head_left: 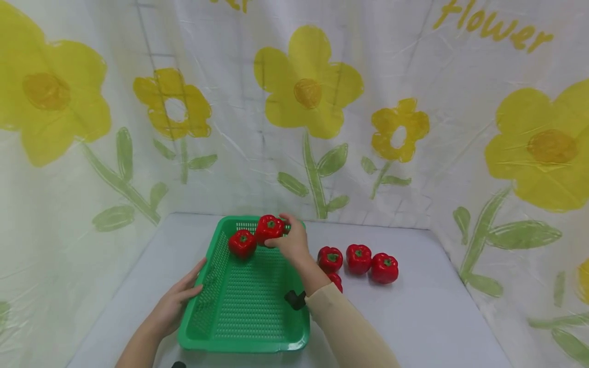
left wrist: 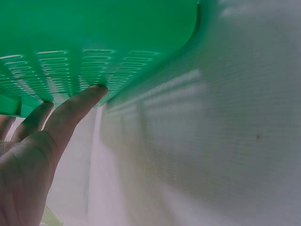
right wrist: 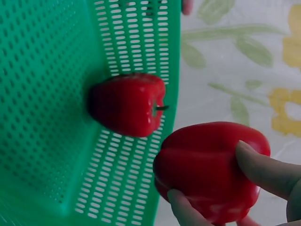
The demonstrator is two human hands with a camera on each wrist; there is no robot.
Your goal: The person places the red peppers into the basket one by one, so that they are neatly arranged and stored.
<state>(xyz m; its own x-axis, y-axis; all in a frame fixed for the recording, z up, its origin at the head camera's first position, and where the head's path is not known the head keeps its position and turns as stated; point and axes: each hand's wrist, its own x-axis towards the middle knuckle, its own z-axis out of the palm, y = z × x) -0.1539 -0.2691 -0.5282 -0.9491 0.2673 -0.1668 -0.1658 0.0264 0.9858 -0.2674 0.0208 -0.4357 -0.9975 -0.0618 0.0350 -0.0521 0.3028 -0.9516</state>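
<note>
White sheet [head_left: 239, 174]: yellow lettering [head_left: 499, 31], "flower", stood upper right; cut-off yellow letters [head_left: 233, 4], "er", stood at top.

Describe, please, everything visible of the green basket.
The green basket looks like plastic: rectangular with rounded corners, a smooth rim, and many openings through its floor and walls. It stands open side up on the pale table, longer sides running away from the person. One red pepper rests inside, far left; the right hand holds a second pepper at its far end. The left hand touches its left wall from outside.
</note>
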